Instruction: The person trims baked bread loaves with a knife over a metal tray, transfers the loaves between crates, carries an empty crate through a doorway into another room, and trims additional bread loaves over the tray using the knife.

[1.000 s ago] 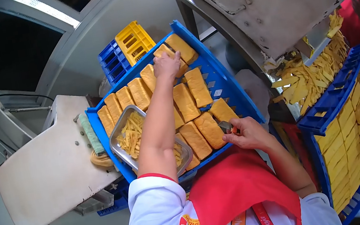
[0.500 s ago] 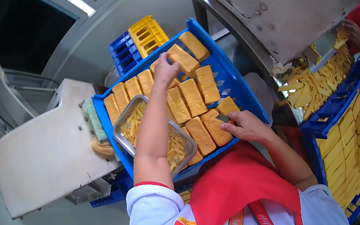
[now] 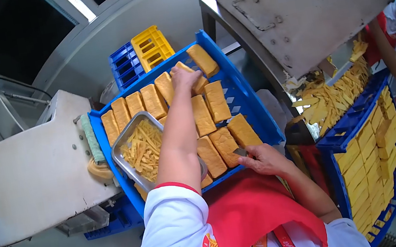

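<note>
As I lean over the wide blue tray (image 3: 251, 94) in the head view, my left hand (image 3: 184, 77) reaches to its far side, fingers curled over one golden-brown loaf (image 3: 200, 85). I cannot tell whether that loaf is lifted or resting on the tray. Just beyond it, to the right, another loaf (image 3: 203, 60) lies in the far corner, and a row of others (image 3: 135, 104) runs off to the left.

My right hand (image 3: 265, 160) is at the near right edge, thumb and fingers pinching the handle of a small knife (image 3: 240, 152). Its short blade points left, close to the near ends of two loaves.

A metal pan (image 3: 118, 155) holding pale strips (image 3: 142, 151) sits on the left part of the tray, partly under my left forearm. Further left, a green cloth (image 3: 91, 138) hangs beside a pale machine (image 3: 33, 172).

To my right, a dark blue crate (image 3: 337, 139) is packed with yellow blocks (image 3: 368, 168). Behind it strips are heaped (image 3: 340, 94) below a big metal panel (image 3: 304, 6), and another person's arm (image 3: 388, 47) shows at the far right.
</note>
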Tool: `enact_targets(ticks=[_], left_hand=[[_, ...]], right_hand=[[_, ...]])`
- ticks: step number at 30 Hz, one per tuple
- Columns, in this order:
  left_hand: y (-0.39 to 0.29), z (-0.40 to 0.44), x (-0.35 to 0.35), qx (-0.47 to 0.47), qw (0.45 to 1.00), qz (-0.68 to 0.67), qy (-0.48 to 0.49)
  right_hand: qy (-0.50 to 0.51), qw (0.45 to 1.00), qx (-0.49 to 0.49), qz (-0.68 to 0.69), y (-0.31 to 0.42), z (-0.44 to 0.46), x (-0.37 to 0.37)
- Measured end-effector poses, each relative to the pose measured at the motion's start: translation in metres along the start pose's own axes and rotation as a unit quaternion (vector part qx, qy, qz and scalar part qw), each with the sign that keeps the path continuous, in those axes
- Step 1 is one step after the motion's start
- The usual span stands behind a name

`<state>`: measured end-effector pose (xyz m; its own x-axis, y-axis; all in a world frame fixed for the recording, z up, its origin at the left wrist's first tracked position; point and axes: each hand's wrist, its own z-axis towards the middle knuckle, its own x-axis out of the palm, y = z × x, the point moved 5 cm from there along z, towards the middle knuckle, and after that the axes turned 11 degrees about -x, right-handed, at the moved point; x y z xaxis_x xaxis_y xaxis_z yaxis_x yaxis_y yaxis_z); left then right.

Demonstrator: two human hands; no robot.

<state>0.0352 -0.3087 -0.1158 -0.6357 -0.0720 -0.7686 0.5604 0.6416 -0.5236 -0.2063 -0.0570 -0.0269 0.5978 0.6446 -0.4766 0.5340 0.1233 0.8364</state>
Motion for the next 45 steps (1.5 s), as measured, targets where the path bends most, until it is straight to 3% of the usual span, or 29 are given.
enact_targets(ticks=[2,4,5,6,7,9,10,12,13,15,19,22,23,25,27,38,40,42,44,45], left_hand=[[-0.001,-0.005,-0.01,0.002,1.0,0.01,-0.017],[0.006,-0.021,-0.024,-0.082,0.96,-0.255,0.079],[0.016,-0.022,-0.033,-0.08,0.961,-0.254,0.075],[0.024,-0.023,-0.03,-0.073,0.898,-0.372,0.225],[0.023,-0.04,-0.039,-0.06,0.799,-0.475,0.365],[0.044,-0.087,-0.071,-0.081,0.752,-0.527,0.388],[0.059,-0.103,-0.08,-0.08,0.754,-0.532,0.377],[0.096,-0.133,-0.094,-0.141,0.691,-0.597,0.383],[0.111,-0.151,-0.106,-0.142,0.693,-0.604,0.367],[0.13,-0.184,-0.127,-0.125,0.64,-0.675,0.346],[0.181,-0.211,-0.14,-0.142,0.582,-0.774,0.204],[0.216,-0.21,-0.139,-0.003,0.454,-0.844,0.287],[0.227,-0.211,-0.135,-0.003,0.453,-0.846,0.279],[0.225,-0.228,-0.148,-0.039,0.474,-0.865,0.163],[0.231,-0.229,-0.146,-0.034,0.461,-0.872,0.16],[0.23,-0.231,-0.139,0.045,0.524,-0.846,0.086],[0.236,-0.227,-0.137,0.042,0.531,-0.844,0.062],[0.239,-0.228,-0.143,0.04,0.535,-0.843,0.035],[0.241,-0.233,-0.163,0.049,0.634,-0.771,-0.04],[0.244,-0.232,-0.17,0.049,0.632,-0.772,-0.044]], right_hand=[[-0.029,0.999,0.031,-0.021,-0.008,-0.006,-0.006],[-0.045,0.998,0.032,-0.027,-0.008,-0.008,-0.013],[-0.056,0.997,0.033,-0.033,-0.007,-0.007,-0.015],[-0.064,0.997,0.026,-0.029,-0.002,-0.004,-0.018],[-0.063,0.997,0.016,-0.029,0.001,0.003,-0.017],[-0.126,0.988,-0.044,-0.08,0.012,0.019,-0.018],[-0.149,0.985,-0.061,-0.065,0.032,0.027,-0.019],[-0.162,0.978,-0.109,-0.077,0.06,0.046,-0.012],[-0.185,0.967,-0.149,-0.089,0.077,0.054,-0.008],[-0.175,0.963,-0.176,-0.105,0.106,0.07,0.011],[-0.135,0.969,-0.184,-0.095,0.141,0.09,0.058],[-0.125,0.971,-0.187,-0.081,0.15,0.097,0.089],[-0.118,0.971,-0.191,-0.081,0.153,0.099,0.096],[-0.1,0.974,-0.179,-0.092,0.157,0.1,0.108],[-0.078,0.98,-0.173,-0.059,0.158,0.102,0.117],[-0.07,0.984,-0.141,0.083,0.143,0.11,0.132],[0.03,0.981,0.026,0.188,0.123,0.114,0.139],[0.048,0.971,0.042,0.232,0.12,0.112,0.137],[0.069,0.958,0.058,0.274,0.115,0.112,0.135],[0.07,0.966,0.083,0.234,0.107,0.113,0.132]])
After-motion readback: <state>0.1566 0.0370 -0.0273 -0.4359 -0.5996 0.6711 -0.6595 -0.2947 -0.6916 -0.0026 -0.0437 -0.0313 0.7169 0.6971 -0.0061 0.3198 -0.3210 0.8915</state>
